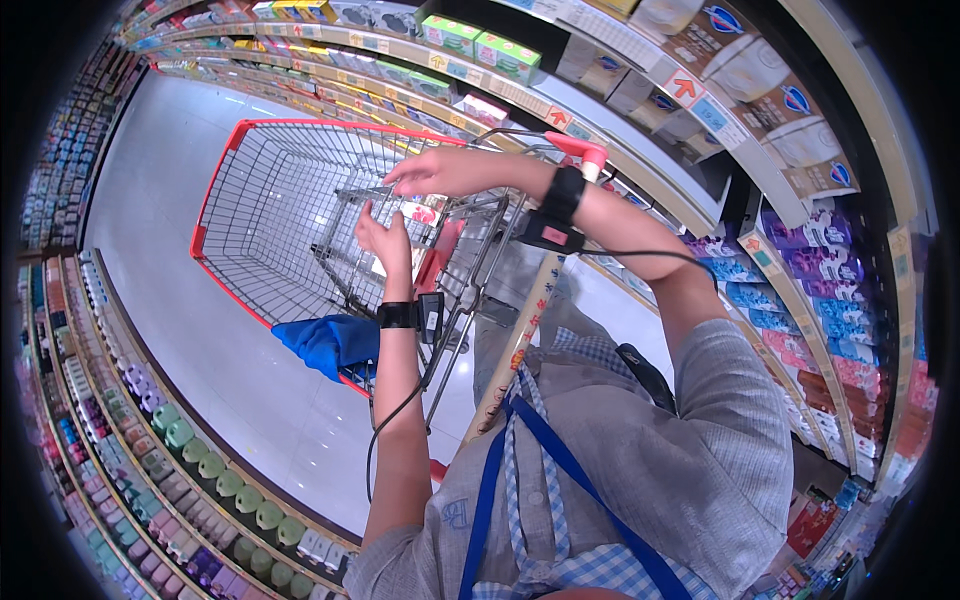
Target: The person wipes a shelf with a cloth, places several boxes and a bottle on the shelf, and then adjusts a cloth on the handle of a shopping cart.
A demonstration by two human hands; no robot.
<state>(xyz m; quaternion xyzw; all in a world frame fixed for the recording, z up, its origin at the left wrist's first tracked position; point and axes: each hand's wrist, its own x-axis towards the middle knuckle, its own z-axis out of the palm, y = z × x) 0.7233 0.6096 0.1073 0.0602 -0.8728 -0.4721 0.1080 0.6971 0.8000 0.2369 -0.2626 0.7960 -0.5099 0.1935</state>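
A wire shopping cart (277, 176) with red rim corners stands in front of me, its push bar (525, 330) near my body. Above the cart, my left hand (386, 236) is raised with its fingers apart and nothing in it. My right hand (427, 172) reaches in from the right just beyond it, fingers spread and likewise holding nothing. Below the hands, a few small packages (424, 212) show at the near end of the cart, partly hidden. A blue cloth (330, 345) hangs over the cart's left rim, beside my left forearm. Both wrists wear black straps with small cabled devices.
Shelves on the right hold green boxes (506, 56), brown-and-white packs (750, 71) and colourful plastic-wrapped packs (821, 255). A curved-looking shelf on the left carries green bottles (225, 484). Pale floor (150, 172) lies between the shelves.
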